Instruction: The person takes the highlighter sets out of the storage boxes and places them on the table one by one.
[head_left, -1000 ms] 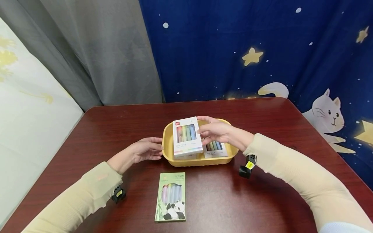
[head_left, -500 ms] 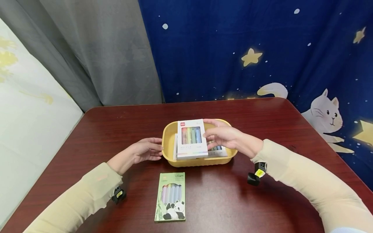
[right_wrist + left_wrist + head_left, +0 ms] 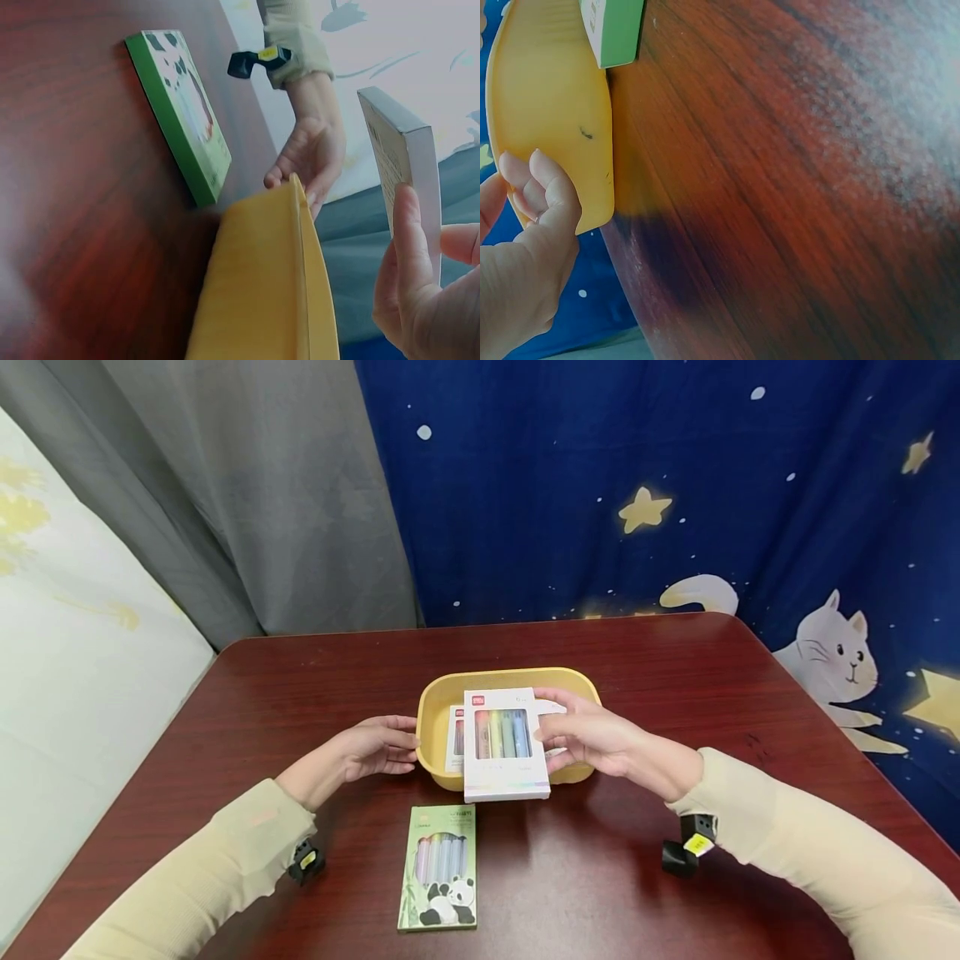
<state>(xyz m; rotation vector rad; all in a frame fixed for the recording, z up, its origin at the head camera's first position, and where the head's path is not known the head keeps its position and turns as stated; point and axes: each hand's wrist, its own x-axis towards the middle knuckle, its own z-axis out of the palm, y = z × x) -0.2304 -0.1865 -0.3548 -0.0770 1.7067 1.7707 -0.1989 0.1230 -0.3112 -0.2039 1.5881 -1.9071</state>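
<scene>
In my right hand (image 3: 588,735) is a white box of crayon-like coloured sticks (image 3: 506,756), pinched by its right side between thumb and fingers. It is raised over the front rim of a yellow plastic basket (image 3: 517,678), its window facing up. My left hand (image 3: 378,745) holds the basket's left end; in the left wrist view its curled fingers (image 3: 544,176) lie against the outer wall. Inside the basket another white box (image 3: 455,760) shows partly, mostly covered by the raised box. A flat green panda box of coloured pens (image 3: 438,868) lies in front of the basket.
A dark red wooden table (image 3: 322,668) carries everything. Behind it hang a grey curtain (image 3: 285,510) and a blue star-patterned curtain (image 3: 525,485). A black wrist camera (image 3: 306,860) hangs below the left forearm, and another wrist camera (image 3: 690,843) below the right.
My right hand has brought the white box from above the middle of the basket toward me and slightly right, past the front rim. The left hand, basket and green box stay in place.
</scene>
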